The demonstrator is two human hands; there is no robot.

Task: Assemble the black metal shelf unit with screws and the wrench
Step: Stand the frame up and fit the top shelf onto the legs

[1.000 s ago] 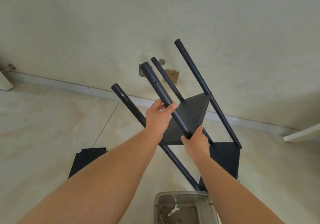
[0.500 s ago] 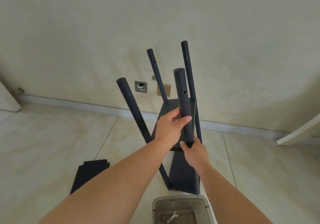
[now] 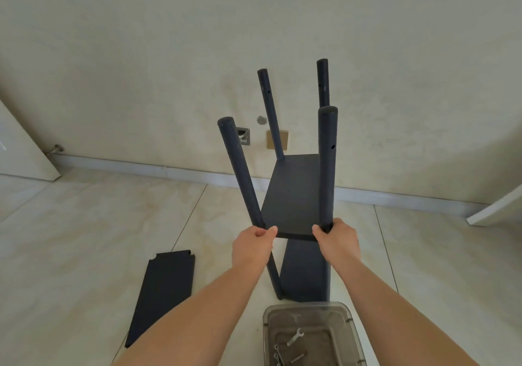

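From the head view, the black metal shelf unit [image 3: 296, 196] stands upright on the pale tiled floor [image 3: 84, 238], close to the cream wall [image 3: 169, 55] and its white skirting board [image 3: 141, 165]. Four round black posts rise from it; a flat black shelf panel sits between them at about mid-height, and a lower panel shows beneath it near the floor.

The left hand [image 3: 254, 245] is curled round the near left post [image 3: 240, 173] just where the mid shelf's front left corner meets it. The right hand [image 3: 336, 240] is clamped round the near right post [image 3: 327, 165] at the front right corner. The two hands are apart, one at each end of the shelf's front edge, which runs bare between them.

A loose flat black shelf panel [image 3: 163, 295] with notched corners lies on the floor to the left of the unit, apart from it, with open tile around its edges. Just in front of the unit's base sits a clear grey plastic bin [image 3: 353, 326], its far rim near the unit's foot. Inside lie a small silver wrench [image 3: 295, 336] and a few screws [image 3: 278, 357].

Bare floor stretches to the left and right of the unit. A white door edge [image 3: 22, 151] stands at far left, and another white panel edge [image 3: 497, 207] slants in at far right. Small wall fittings [image 3: 243, 135] show behind the posts.
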